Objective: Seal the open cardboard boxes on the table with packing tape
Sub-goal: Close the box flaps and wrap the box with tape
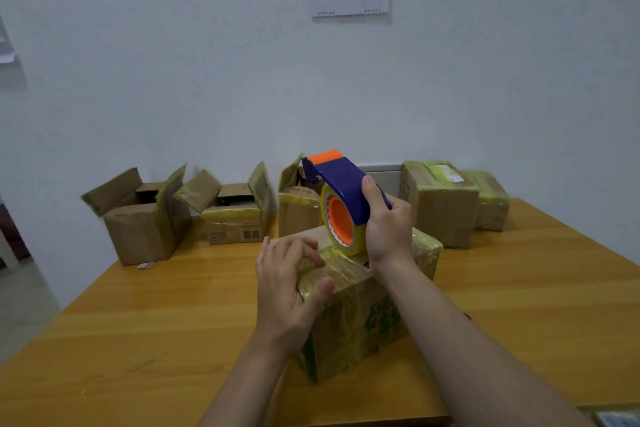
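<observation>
Lower centre: right hand (pixel 388 229) grips blue-and-orange plastic tape dispenser (pixel 341 194) atop tape-wrapped brown cardboard box (pixel 360 319); I'd pull the strip (pixel 343 269) taut and low while left hand (pixel 289 284) (fingers loose, holding nothing) presses it flat.

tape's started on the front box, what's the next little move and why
Probably draw the tape dispenser in the right hand away across the top of the box toward its far edge, while the left hand presses the tape strip down at the near edge. The roll rests on the lid and only a short strip runs from it to the left hand.
</observation>
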Available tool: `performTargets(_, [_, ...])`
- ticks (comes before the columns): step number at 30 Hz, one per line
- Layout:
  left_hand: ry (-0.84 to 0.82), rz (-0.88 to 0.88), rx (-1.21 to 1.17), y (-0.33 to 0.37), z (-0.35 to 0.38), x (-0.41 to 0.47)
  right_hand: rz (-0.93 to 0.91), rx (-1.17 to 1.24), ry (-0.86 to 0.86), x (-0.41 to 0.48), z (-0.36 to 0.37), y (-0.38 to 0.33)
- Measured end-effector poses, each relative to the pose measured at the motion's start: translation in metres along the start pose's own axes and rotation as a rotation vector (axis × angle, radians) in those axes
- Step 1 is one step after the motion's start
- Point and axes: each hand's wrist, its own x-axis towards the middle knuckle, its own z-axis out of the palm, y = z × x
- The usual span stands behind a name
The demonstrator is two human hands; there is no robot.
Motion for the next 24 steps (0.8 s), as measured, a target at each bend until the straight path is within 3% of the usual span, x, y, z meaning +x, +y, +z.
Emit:
performTargets(5, [0.063,-0.014,0.13,0.01,0.001,-0.012,0.001,-0.02,-0.006,0.0,0.001,-0.001])
performTargets(9, [0.216,-0.049,0.366,0.023,-0.012,-0.013,-0.013,-0.013,-0.013,-0.002,-0.001,-0.003])
performTargets(13, [0.059,0.017,0.16,0.032,-0.027,-0.026,-0.014,0.0,-0.017,-0.003,-0.003,-0.004])
performTargets(15, [-0.032,-0.049,0.022,0.031,-0.03,-0.035,-0.016,0.0,-0.016,-0.003,-0.003,-0.005])
performTargets(19, [-0.049,-0.185,-0.12,0.027,-0.033,-0.042,-0.008,-0.004,-0.031,-0.004,-0.003,-0.005])
performTargets(24, [-0.022,-0.145,-0.106,0.026,-0.024,-0.041,-0.007,0.001,-0.03,-0.004,-0.003,-0.005])
